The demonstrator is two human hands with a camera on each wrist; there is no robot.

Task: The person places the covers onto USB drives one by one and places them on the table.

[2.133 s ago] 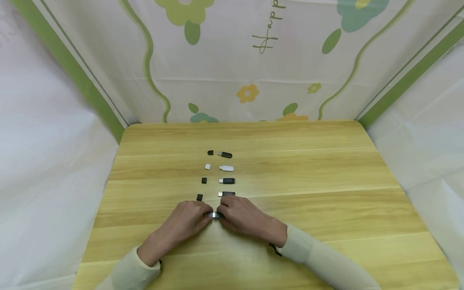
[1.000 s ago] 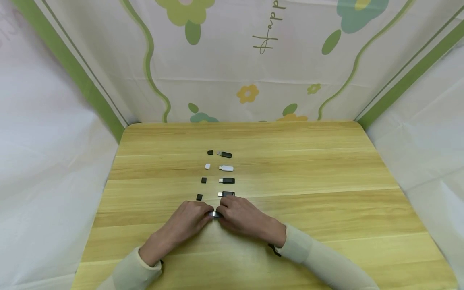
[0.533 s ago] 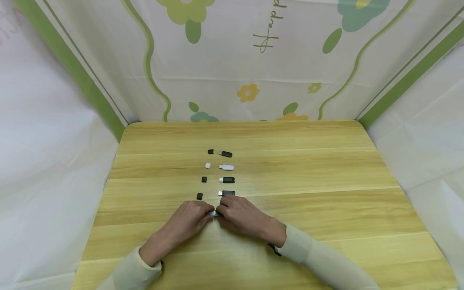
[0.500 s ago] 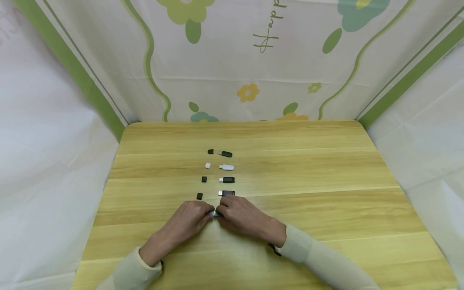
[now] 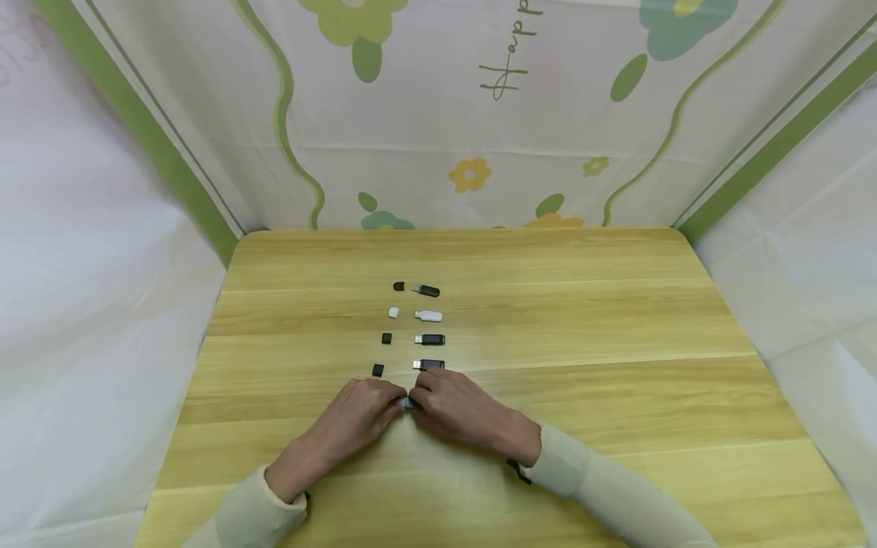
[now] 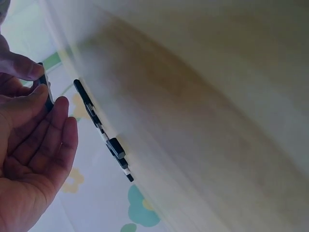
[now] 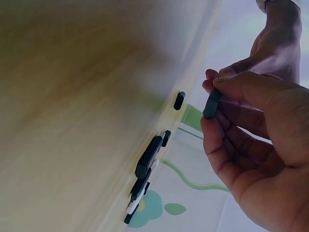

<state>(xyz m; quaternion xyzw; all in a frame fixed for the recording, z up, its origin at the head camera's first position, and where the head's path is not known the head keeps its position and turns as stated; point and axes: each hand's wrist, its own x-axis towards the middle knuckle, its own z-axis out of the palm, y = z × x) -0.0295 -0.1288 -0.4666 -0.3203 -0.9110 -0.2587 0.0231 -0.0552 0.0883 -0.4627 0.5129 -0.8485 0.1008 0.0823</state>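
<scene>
Left hand (image 5: 359,413) and right hand (image 5: 460,405) meet at one small grey stick (image 5: 406,403)

The stick sits between the two sets of fingertips, near the middle of the person's side of the table (image 5: 617,304). The left hand pinches its nine o'clock end, the right hand its three o'clock end; I can't make out whether it is one piece or two. Pale sleeves run back from the wrists, towards seven and four o'clock.

Just beyond, at about half past ten from the stick, lies a square black cap (image 5: 377,370); at one o'clock a black drive (image 5: 430,364), partly behind the right hand. Farther towards twelve come another black cap (image 5: 387,339) and black drive (image 5: 433,339), a white cap (image 5: 393,312) and white drive (image 5: 431,316), then a rounded black cap (image 5: 399,286) and rounded black drive (image 5: 429,291). Every drive's metal plug points to nine.

Past the table's twelve o'clock edge hangs a flowered cloth (image 5: 411,114).
</scene>
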